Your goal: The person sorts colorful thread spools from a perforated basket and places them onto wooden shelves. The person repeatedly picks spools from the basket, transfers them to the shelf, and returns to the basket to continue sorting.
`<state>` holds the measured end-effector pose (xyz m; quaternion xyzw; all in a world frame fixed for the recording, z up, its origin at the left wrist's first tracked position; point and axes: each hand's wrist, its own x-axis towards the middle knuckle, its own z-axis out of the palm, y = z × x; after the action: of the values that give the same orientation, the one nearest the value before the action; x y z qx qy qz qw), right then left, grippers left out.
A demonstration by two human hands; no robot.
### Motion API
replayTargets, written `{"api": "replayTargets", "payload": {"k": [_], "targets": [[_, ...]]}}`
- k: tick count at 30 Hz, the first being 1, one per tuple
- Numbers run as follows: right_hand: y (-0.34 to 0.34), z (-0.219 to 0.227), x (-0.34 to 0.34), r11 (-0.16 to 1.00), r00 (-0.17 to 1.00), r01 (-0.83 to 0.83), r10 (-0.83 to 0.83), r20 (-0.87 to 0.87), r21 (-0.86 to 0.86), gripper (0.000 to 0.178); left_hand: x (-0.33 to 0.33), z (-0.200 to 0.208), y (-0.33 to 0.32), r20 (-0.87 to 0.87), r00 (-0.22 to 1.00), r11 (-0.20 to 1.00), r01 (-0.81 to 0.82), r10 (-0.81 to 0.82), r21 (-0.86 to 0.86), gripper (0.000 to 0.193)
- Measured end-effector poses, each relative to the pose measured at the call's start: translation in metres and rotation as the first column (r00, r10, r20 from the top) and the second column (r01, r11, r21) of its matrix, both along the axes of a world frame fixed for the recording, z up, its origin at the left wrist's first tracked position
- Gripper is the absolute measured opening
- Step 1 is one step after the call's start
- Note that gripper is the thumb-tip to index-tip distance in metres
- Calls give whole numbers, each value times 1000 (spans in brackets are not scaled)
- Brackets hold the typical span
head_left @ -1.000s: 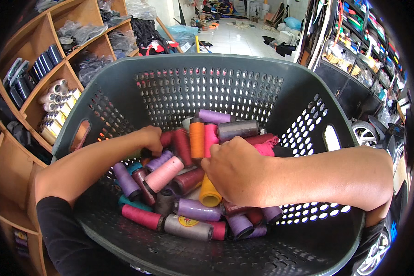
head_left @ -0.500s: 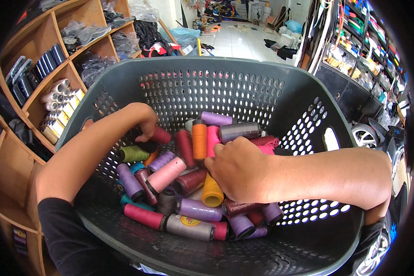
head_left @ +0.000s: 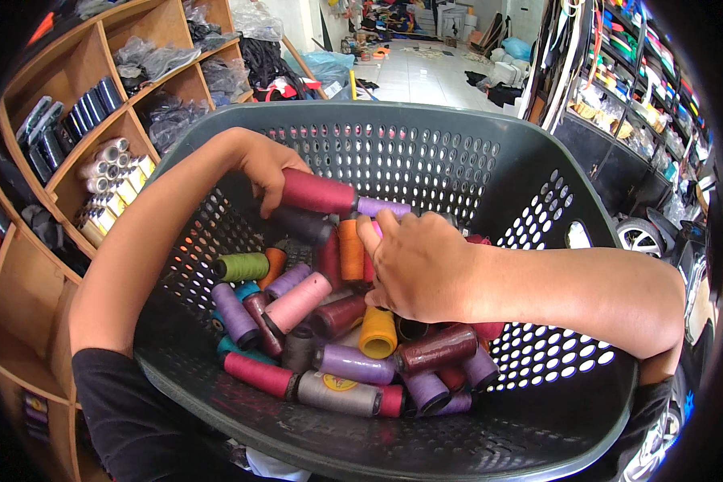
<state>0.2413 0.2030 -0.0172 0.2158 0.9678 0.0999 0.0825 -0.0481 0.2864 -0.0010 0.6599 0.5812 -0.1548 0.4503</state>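
Note:
My left hand [head_left: 271, 173] is closed around a dark red thread spool [head_left: 320, 191], raised above the pile at the far left inside the basket. A black spool [head_left: 301, 226] lies just under it, against the same hand; whether the fingers hold it too is unclear. My right hand [head_left: 422, 269] reaches over the middle of the pile, its fingers curled downward and whatever they grip mostly hidden. Close by its fingers are an orange spool [head_left: 351, 251] and a yellow spool [head_left: 377, 332]. A maroon spool [head_left: 436, 349] lies below the right wrist.
The dark plastic basket [head_left: 538, 450] with perforated walls surrounds both hands. Several spools fill its bottom, among them a pink one [head_left: 297, 302], a green one [head_left: 242, 266] and a grey one [head_left: 337, 394]. Wooden shelves [head_left: 36, 297] stand left; a motorbike wheel [head_left: 641, 238] is at right.
My left hand has risen from the pile, bringing the dark red spool up and rightward, with the black spool now showing below it. My right hand has shifted slightly upward, uncovering more of the maroon spool.

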Motion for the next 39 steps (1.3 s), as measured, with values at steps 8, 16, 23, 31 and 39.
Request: {"api": "replayTargets", "payload": {"k": [8, 16, 23, 31, 39], "targets": [[9, -8, -7, 956, 994, 73, -45, -102, 285, 73, 11, -17, 2, 236, 938, 966, 233, -253, 109, 69], [11, 2, -15, 979, 995, 54, -35, -94, 198, 50, 32, -11, -8, -41, 990, 985, 138, -135, 106, 77], [-2, 10, -11, 982, 982, 28, 8, -190, 189, 34, 15, 2, -9, -529, 839, 879, 344, -130, 329, 79], [13, 21, -10, 938, 762, -18, 237, -603, 345, 41, 48, 90, -35, -271, 961, 645, 240, -54, 726, 52], [5, 79, 0, 860, 742, 80, 287, -607, 504, 54, 71, 184, -152, -72, 995, 204, 84, -64, 975, 46]]}}
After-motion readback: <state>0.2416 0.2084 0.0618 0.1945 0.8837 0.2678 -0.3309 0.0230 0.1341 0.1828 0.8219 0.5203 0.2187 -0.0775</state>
